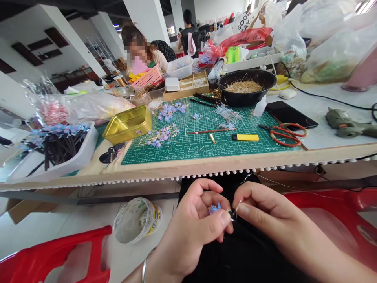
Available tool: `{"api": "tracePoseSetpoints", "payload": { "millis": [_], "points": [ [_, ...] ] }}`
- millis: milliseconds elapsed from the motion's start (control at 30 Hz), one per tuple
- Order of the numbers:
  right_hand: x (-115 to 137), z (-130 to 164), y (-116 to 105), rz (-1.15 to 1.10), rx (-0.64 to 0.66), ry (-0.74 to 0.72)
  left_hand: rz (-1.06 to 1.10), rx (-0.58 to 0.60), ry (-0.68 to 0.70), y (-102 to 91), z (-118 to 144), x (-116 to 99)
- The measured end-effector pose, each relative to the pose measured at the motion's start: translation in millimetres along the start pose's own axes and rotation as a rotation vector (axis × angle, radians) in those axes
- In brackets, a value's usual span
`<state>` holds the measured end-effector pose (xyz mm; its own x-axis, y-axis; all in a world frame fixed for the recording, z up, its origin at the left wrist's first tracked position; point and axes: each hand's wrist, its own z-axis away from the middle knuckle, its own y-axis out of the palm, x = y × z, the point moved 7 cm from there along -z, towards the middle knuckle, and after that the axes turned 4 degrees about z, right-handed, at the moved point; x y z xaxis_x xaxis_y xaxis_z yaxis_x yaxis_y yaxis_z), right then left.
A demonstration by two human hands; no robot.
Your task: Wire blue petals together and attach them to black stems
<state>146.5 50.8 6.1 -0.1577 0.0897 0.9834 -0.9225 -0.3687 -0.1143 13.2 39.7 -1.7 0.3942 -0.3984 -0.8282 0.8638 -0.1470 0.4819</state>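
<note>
Apparently, the work is unfinished: above the lap (228,255), the left hand (200,218) pinches a blue flower (215,208), the right hand (260,206) a thin wire (238,206) (or thread, I cannot tell) beside it; loose sprigs (162,135) lie on the mat (144,154).

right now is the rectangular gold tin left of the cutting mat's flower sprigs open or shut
Open: the rectangular gold tin has no lid on it, and its inner walls show from above.

The flower (215,208) is blue, the cutting mat (182,152) green, pale-gridded.
</note>
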Motion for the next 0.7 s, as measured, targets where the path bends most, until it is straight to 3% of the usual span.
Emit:
{"api": "tracePoseSetpoints", "payload": {
  "millis": [100, 200, 300, 367, 433, 500, 600, 700],
  "points": [
    [11.1, 3.6, -16.1, 0.163, -0.168, -0.093, -0.034, -0.086, 0.097, -10.5, -0.8, -12.1],
    [5.5, 1.1, -8.5, 0.119, -0.084, -0.022, -0.209, -0.198, 0.248, -17.2, 3.5, -26.9],
    [-15.7, -4.9, 17.0, -0.233, 0.097, 0.164, -0.436, -0.26, 0.424, -11.6, 12.3, -38.1],
    [-25.0, -9.3, 31.4, -0.562, 0.146, 0.244, -0.498, -0.259, 0.506, -5.9, 17.9, -40.3],
    [-28.6, -13.4, 37.3, -0.8, 0.129, 0.266, -0.475, -0.232, 0.487, -4.2, 19.5, -36.7],
    [-29.0, -15.1, 36.9, -0.898, 0.095, 0.266, -0.392, -0.185, 0.377, -6.4, 16.7, -28.6],
    [-26.8, -12.8, 32.4, -0.917, 0.063, 0.269, -0.231, -0.097, 0.212, -8.7, 10.5, -17.5],
    [-21.7, -8.4, 26.5, -0.824, 0.063, 0.238, -0.083, -0.049, 0.139, -8.7, 4.5, -12.8]
  ]
}}
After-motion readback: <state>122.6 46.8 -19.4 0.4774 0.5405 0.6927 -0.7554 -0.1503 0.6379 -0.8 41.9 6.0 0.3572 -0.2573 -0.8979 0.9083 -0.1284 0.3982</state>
